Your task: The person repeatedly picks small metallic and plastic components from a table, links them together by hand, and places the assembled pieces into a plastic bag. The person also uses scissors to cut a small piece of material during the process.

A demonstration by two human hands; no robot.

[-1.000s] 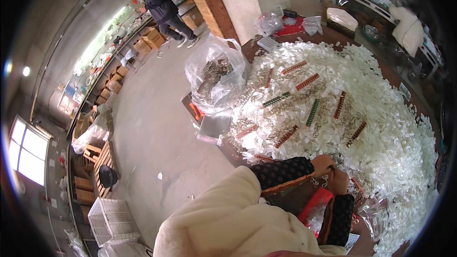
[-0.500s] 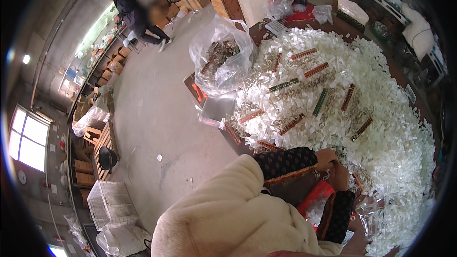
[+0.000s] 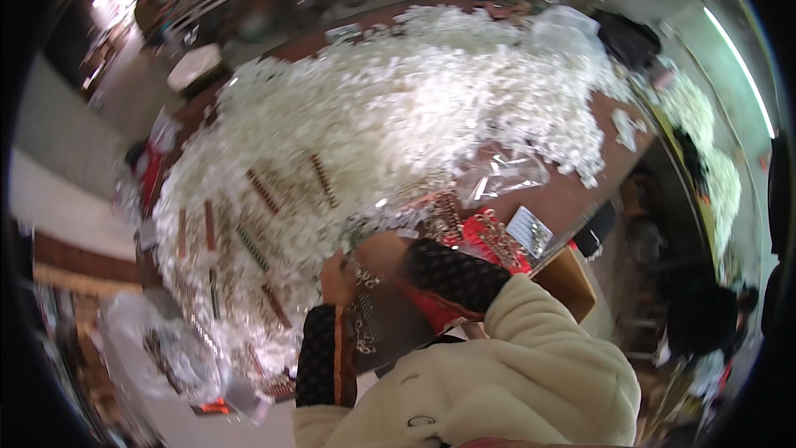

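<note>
My left hand (image 3: pixel 337 280) is at the near edge of a heap of small translucent white plastic pieces (image 3: pixel 398 99). Its fingers are curled together, and whatever is in them is too small to make out. Close beside it on the right is my right hand (image 3: pixel 383 254), its fingers blurred and partly hidden. Small metal rings (image 3: pixel 365 315) lie on the dark tabletop just below the hands. Several notched strips lie across the heap, among them a reddish-brown strip (image 3: pixel 263 191) and a green strip (image 3: pixel 253 248).
Right of my hands lie a red bag (image 3: pixel 495 242) with metal pieces on it, a pale card (image 3: pixel 529 231) and a clear plastic bag (image 3: pixel 502 178). A big clear bag (image 3: pixel 153 348) of metal parts stands at lower left. An open cardboard box (image 3: pixel 572 284) is beside the table edge.
My view has swung to the right, so the heap now spreads across the middle and the walking person has left that part of view. My hands have moved slightly apart.
</note>
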